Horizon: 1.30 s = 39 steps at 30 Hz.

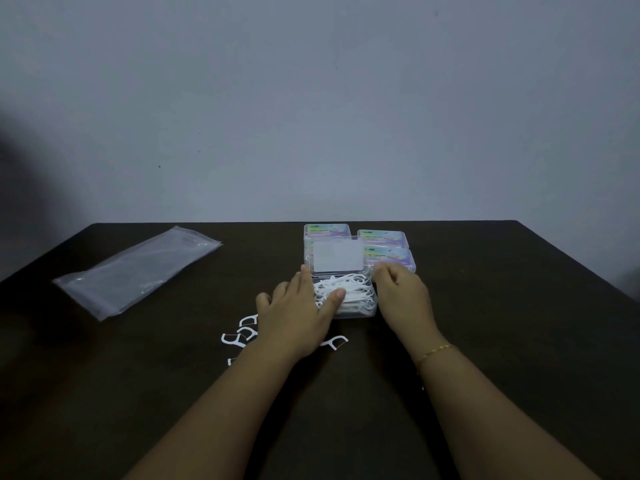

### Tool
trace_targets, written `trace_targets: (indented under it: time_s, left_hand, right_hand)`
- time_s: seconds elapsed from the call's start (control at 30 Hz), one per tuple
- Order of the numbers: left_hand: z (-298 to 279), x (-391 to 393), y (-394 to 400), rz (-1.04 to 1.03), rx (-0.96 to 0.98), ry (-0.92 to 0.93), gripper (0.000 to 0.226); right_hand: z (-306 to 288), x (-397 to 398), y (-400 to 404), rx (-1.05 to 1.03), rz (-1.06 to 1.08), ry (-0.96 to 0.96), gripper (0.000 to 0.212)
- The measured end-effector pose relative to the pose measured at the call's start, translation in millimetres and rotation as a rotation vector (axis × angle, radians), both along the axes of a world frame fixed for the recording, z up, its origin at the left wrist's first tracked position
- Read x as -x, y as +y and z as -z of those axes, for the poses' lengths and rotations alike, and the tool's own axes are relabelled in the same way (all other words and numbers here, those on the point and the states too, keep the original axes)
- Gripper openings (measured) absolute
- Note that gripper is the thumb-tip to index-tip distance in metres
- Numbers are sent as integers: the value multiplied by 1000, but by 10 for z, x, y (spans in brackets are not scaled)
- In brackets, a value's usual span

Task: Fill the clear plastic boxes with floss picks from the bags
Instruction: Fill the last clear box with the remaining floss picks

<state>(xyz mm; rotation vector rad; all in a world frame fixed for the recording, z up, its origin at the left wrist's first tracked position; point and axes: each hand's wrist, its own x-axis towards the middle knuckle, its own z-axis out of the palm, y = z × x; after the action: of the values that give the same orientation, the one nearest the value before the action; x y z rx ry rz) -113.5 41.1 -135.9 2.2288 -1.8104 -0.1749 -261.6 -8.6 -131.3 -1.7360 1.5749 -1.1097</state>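
Several loose floss picks [239, 336] beside left hand [298, 313]

On a dark table [485, 323], an open clear box [360, 311] holds a heap of white floss picks [349, 289], its lid [337, 259] raised at 12 o'clock. The left hand [298, 313] lies at the box's 9 o'clock side, thumb on the picks. The right hand [403, 292], fingers curled, touches its 3 o'clock side. Closed boxes [382, 239] sit behind. Loose picks [242, 329] lie at 7 o'clock, a plastic bag [138, 268] well apart at 9 o'clock.
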Motion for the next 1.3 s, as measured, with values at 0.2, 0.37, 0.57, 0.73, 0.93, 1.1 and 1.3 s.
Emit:
trace_targets:
  time_s: [0.2,0.37,0.57,0.73,0.93,1.1,1.3]
  left_hand:
    - [-26,-85,-22,21,33,47,98]
    - [8,-123,-38,45,124,131,94]
    - [-51,-85,26,102,90,61,79]
    - [-67,-90,37,120,89,29,71]
    - [-39,-102,38,120,90,-9,67]
    - [-60,-92,45,126,61,-1,75]
    - [-109,-97,77,137,60,12,79]
  right_hand:
    - [-17,12,-22,-106,-95,-123,32]
    - [-50,23,-15,-116,-132,-95,10]
    - [-107,29,37,-113,-226,214,36]
    - [-98,17,45,-140,-225,205,32]
    - [-108,12,43,-144,-206,182,30]
    - [-105,16,52,-153,-212,110,26]
    - [-132,41,72,-109,-158,69,23]
